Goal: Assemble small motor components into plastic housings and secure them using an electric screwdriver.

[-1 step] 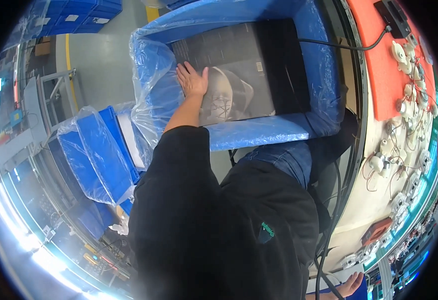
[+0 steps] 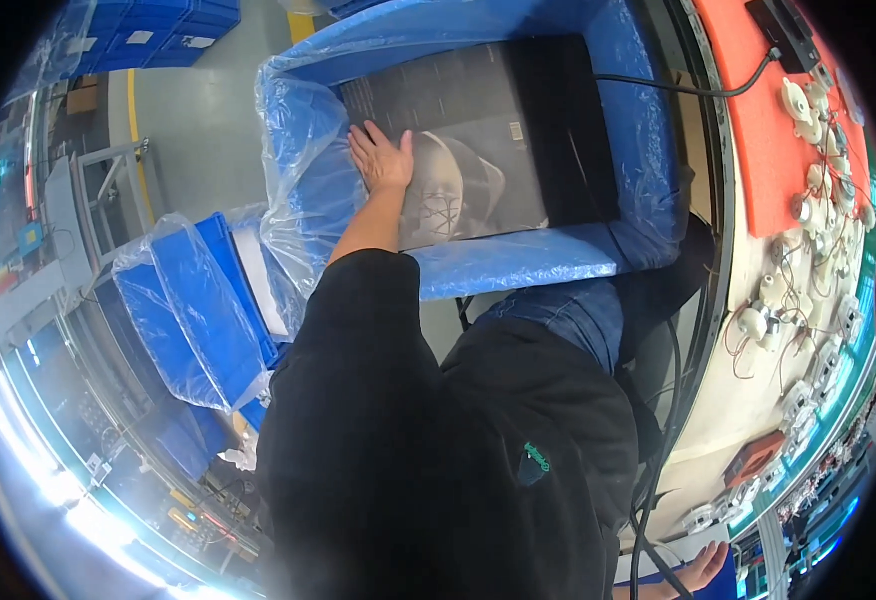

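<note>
My left hand [image 2: 384, 165] lies flat with fingers spread on a large dark, flat printed piece [image 2: 478, 130], which bears a pale picture and has a black section on its right. Whether this is a carton or a sheet I cannot tell. It fills the inside of a blue crate [image 2: 518, 270] lined with clear plastic film. Far off at the lower right edge, my right hand [image 2: 703, 568] is held out with its fingers partly apart and nothing visible in it. It is beside a white edge and a blue surface.
At right, a long bench [image 2: 703, 440] carries a red-orange mat [image 2: 748, 130] and several white parts with thin wires. A black cable [image 2: 673, 90] runs from the bench over the crate. A second film-lined blue bin [image 2: 193, 310] stands at left. Blue crates [image 2: 158, 35] are stacked at the far left.
</note>
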### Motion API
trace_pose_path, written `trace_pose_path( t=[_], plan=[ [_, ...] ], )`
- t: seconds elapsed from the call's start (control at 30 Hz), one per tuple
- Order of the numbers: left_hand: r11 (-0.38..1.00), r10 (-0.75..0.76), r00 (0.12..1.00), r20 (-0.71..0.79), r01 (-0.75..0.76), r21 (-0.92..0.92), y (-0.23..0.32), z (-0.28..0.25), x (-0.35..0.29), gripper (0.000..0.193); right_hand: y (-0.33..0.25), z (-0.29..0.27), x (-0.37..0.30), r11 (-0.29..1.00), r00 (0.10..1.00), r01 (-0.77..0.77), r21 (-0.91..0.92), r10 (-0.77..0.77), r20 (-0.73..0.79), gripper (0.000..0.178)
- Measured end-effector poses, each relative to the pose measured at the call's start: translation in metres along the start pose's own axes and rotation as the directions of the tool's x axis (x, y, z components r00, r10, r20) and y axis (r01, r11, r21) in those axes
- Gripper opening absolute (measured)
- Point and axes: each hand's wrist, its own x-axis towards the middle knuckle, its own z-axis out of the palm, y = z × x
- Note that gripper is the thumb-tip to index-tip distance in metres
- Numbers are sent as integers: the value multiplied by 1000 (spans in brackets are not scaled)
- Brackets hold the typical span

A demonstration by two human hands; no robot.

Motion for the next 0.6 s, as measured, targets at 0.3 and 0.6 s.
trace_pose_path(
  t=[0.3,0.6],
  plan=[
    [995,98,823,560,-77,-60,56,-94,-46,64,46,-36,0,970,966,-238,40,232,112,43],
    [871,338,148,929,-423,-250,-25,-44,-58,43,40,-35,4,971,977,-200,129,188,96,42]
  ],
)
